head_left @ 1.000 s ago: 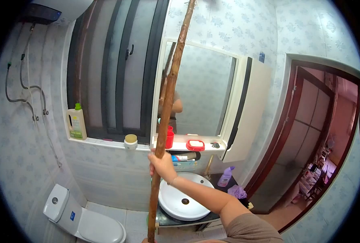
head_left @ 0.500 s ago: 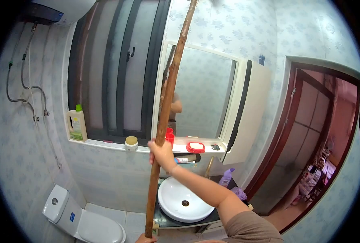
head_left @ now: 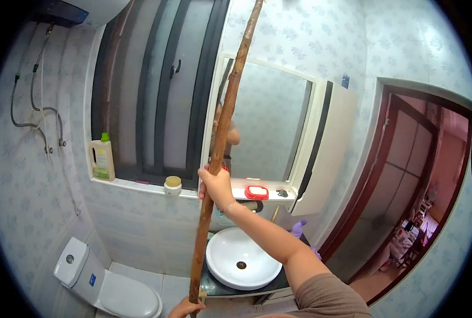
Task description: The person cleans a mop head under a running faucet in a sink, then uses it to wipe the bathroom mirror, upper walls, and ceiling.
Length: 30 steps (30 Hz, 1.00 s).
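A long, brown wooden pole [head_left: 226, 114] runs almost upright through the middle of the view, leaning right toward its top, which leaves the frame. My right hand [head_left: 217, 186] is wrapped around it at about the height of the mirror's lower ledge. Lower down, near the bottom edge, my left hand [head_left: 187, 307] grips the pole close to its visible lower end. Behind the pole is a mirror [head_left: 270, 122], and below my right forearm sits a round white basin [head_left: 228, 259]. A red cup on the ledge is mostly hidden by my right hand.
A toilet [head_left: 124, 297] stands at lower left. On the sill are a green-capped bottle [head_left: 102, 161] and a white jar [head_left: 173, 185]. A red soap dish [head_left: 256, 192] rests on the ledge beside a wall cabinet [head_left: 329, 148]. The doorway's door [head_left: 395, 185] stands ajar at right.
My right hand has risen a little, and more of my left hand shows at the bottom. Both still hold the pole. The red cup is now more covered.
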{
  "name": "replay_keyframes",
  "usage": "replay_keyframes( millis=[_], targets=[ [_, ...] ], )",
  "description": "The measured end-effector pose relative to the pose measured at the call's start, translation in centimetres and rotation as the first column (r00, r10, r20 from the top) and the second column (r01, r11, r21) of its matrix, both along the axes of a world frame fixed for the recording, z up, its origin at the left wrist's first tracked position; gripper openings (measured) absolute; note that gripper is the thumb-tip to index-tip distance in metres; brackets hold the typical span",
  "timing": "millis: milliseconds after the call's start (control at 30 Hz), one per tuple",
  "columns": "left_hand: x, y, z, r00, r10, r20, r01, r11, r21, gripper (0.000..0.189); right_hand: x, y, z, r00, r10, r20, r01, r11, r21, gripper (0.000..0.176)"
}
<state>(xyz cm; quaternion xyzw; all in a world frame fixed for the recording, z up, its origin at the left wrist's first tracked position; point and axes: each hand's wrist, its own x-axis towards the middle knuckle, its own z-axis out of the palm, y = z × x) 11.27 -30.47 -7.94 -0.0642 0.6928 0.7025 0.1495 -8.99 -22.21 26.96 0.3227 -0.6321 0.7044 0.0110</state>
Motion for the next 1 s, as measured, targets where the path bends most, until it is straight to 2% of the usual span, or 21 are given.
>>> replay_keyframes(
  millis=[33, 100, 133, 200, 233, 300, 367, 400, 467, 500, 567, 633, 700, 733, 767, 800, 867, 933, 967, 1000],
  targets=[
    [-0.3, 0.1, -3.2, 1.000, -0.003, -0.005, 0.003, 1.000, -0.003, 0.022, 0.1, 0.3, -1.2, 1.000, -0.008, -0.027, 0.009, 1.000, 0.024, 0.029],
    [-0.3, 1.1, -13.7, 0.999, -0.020, 0.026, 0.021, 0.999, -0.044, 0.014, 1.3, 0.9, -4.0, 1.000, 0.005, 0.029, -0.005, 1.000, -0.003, 0.036],
    [1.0, 1.8, -14.9, 0.997, 0.021, -0.076, -0.033, 0.988, -0.154, 0.019, 2.5, 1.2, -5.1, 0.997, -0.020, 0.074, 0.019, 1.000, 0.016, 0.037],
    [3.3, 2.2, -16.1, 0.999, 0.034, -0.012, -0.036, 0.990, -0.134, 0.022, 3.6, 1.8, -7.1, 0.995, 0.006, 0.098, -0.009, 1.000, 0.025, 0.037],
    [4.3, 2.4, -15.4, 0.999, 0.044, 0.016, -0.041, 0.991, -0.127, 0.021, 3.6, 1.7, -7.6, 0.993, 0.014, 0.120, -0.017, 1.000, 0.017, 0.037],
    [4.3, 2.1, -9.5, 0.998, 0.045, 0.044, -0.038, 0.989, -0.143, 0.021, 3.1, 1.5, -6.2, 0.995, -0.013, 0.100, 0.011, 1.000, 0.024, 0.033],
    [3.0, 1.6, -0.2, 0.999, 0.030, 0.025, -0.025, 0.982, -0.189, 0.022, 2.0, 1.1, -3.6, 0.996, -0.073, 0.050, 0.071, 0.997, 0.037, 0.020],
    [2.3, 1.4, 0.4, 0.999, 0.029, 0.018, -0.027, 0.992, -0.120, 0.021, 1.6, 1.0, -1.9, 1.000, -0.025, -0.004, 0.024, 1.000, -0.014, 0.017],
    [0.8, 0.9, 0.9, 1.000, 0.023, -0.002, -0.023, 0.996, 0.084, 0.020, 0.4, 0.7, 0.0, 0.997, -0.064, -0.032, 0.063, 0.998, -0.023, 0.017],
    [0.1, 0.7, 0.3, 1.000, 0.023, -0.004, -0.022, 0.996, 0.084, 0.020, 0.1, 0.7, 0.4, 0.998, -0.066, -0.023, 0.066, 0.998, -0.026, 0.018],
    [-1.1, 0.3, -2.3, 0.989, -0.148, 0.009, 0.145, 0.982, 0.123, 0.018, 0.7, 1.0, -0.3, 0.996, -0.075, -0.053, 0.074, 0.997, -0.024, 0.018],
    [-0.7, 0.6, -6.7, 0.989, -0.149, 0.004, 0.148, 0.986, 0.081, 0.019, 0.4, 1.3, -2.7, 0.995, -0.063, -0.074, 0.065, 0.997, 0.035, 0.022],
    [1.0, 1.4, -12.5, 0.989, -0.147, 0.010, 0.147, 0.989, 0.005, 0.025, 2.3, 1.6, -4.5, 0.998, -0.050, 0.041, 0.051, 0.999, -0.014, 0.030],
    [1.7, 1.8, -14.6, 0.989, -0.148, 0.014, 0.149, 0.988, -0.033, 0.028, 3.2, 1.9, -5.3, 0.996, -0.058, 0.063, 0.057, 0.998, 0.022, 0.032],
    [2.2, 2.0, -14.1, 0.989, -0.149, 0.017, 0.150, 0.986, -0.073, 0.033, 3.8, 2.1, -5.9, 0.994, -0.066, 0.084, 0.061, 0.997, 0.056, 0.035],
    [3.4, 2.4, -13.4, 0.997, -0.028, -0.067, 0.022, 0.995, -0.096, 0.030, 4.1, 2.3, -6.2, 0.997, -0.061, 0.046, 0.058, 0.996, 0.066, 0.035],
    [2.5, 2.4, -13.1, 0.999, -0.019, -0.050, 0.015, 0.997, -0.078, 0.029, 3.9, 2.3, -5.1, 0.996, -0.073, 0.046, 0.069, 0.995, 0.067, 0.034],
    [2.6, 2.3, -8.6, 1.000, -0.008, -0.026, 0.006, 0.998, -0.061, 0.028, 2.7, 2.1, -3.2, 0.997, -0.070, 0.019, 0.068, 0.995, 0.075, 0.026],
    [3.1, 2.3, -1.9, 0.989, 0.044, -0.140, -0.044, 0.999, 0.004, 0.020, 1.6, 1.8, -2.2, 0.998, -0.056, -0.034, 0.057, 0.998, 0.036, 0.020],
    [2.6, 2.2, -0.4, 0.977, 0.076, -0.197, -0.069, 0.997, 0.040, 0.018, 0.8, 1.4, -0.8, 0.998, -0.054, -0.022, 0.054, 0.998, 0.018, 0.019]
  ],
)
